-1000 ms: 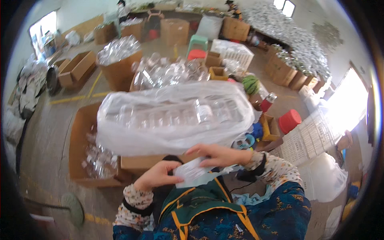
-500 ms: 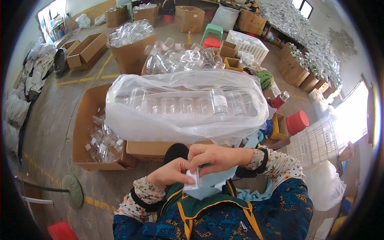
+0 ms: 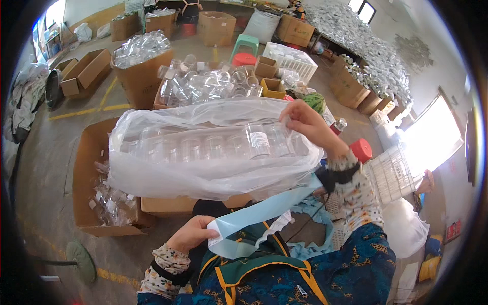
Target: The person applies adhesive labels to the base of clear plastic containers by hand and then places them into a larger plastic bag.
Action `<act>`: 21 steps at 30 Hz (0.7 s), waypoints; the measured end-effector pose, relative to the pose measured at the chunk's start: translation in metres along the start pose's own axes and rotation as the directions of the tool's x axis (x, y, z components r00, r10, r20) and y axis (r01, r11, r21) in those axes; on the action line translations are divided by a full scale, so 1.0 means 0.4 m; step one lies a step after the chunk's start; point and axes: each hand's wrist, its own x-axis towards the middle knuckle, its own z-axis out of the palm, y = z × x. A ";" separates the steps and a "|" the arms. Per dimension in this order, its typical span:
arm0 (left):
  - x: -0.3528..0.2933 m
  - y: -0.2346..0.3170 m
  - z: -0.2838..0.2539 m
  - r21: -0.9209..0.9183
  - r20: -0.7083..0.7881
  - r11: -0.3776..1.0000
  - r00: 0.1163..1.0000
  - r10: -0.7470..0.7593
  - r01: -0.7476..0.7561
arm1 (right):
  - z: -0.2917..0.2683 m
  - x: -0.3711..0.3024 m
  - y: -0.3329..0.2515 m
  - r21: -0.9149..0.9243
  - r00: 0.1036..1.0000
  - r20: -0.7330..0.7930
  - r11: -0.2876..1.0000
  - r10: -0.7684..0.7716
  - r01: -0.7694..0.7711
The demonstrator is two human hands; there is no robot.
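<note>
My left hand (image 3: 192, 234) pinches the end of a light-blue label strip (image 3: 272, 206) that has white labels on it, low in front of my apron. The strip loops and runs up to the right under my right forearm. My right hand (image 3: 309, 127) is over the right end of a box lined with a white plastic bag (image 3: 168, 178). Its thumb and fingertips are closed beside a clear jar (image 3: 281, 141); what they pinch is too small to make out. Several clear jars stand in a row in the bag. One jar (image 3: 258, 142) bears a white label.
Left of the bagged box stands a carton (image 3: 91, 178) of small clear bottles. Behind it is a heap of clear jars (image 3: 208, 81). To the right are a watermelon (image 3: 314, 102), a red-bodied flask (image 3: 338, 125), a red bucket (image 3: 361, 150) and a white crate (image 3: 390, 175).
My hands have parted. The right one has moved up and right to the jars; the left has shifted left and down with the label strip, which now stretches out long. The view has shifted.
</note>
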 end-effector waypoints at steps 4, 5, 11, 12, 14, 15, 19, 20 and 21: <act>0.012 -0.021 -0.022 -0.022 0.037 0.999 0.999 -0.025 0.026 | -0.085 0.065 0.072 -0.725 0.948 0.238 0.688 0.212 0.028; 0.019 -0.017 -0.016 -0.019 0.036 0.999 0.999 -0.031 0.032 | -0.102 0.067 0.115 -0.819 0.908 0.332 0.556 0.256 0.142; 0.022 -0.030 -0.022 0.000 -0.001 0.999 0.999 -0.039 0.039 | -0.085 0.092 0.233 -0.859 0.861 0.371 0.480 0.349 0.176; 0.024 -0.038 -0.030 -0.018 0.003 0.999 0.999 -0.043 0.043 | -0.083 0.093 0.240 -0.854 0.854 0.380 0.489 0.356 0.176; 0.026 -0.049 -0.035 -0.036 0.007 0.998 0.999 -0.045 0.045 | -0.083 0.090 0.271 -0.876 0.838 0.375 0.448 0.396 0.180; 0.028 -0.050 -0.038 -0.043 0.008 0.998 0.999 -0.043 0.043 | -0.084 0.087 0.283 -0.875 0.829 0.394 0.438 0.397 0.207; 0.030 -0.045 -0.039 -0.019 -0.007 0.998 0.999 -0.053 0.053 | -0.065 0.069 0.283 -0.938 0.832 0.305 0.299 0.462 0.178; 0.030 -0.044 -0.043 -0.020 -0.011 0.999 0.999 -0.051 0.050 | -0.056 0.065 0.270 -0.936 0.832 0.310 0.300 0.460 0.182; 0.030 -0.044 -0.044 -0.009 0.005 0.998 0.999 -0.054 0.055 | -0.046 0.059 0.245 -0.961 0.874 0.231 0.242 0.428 0.136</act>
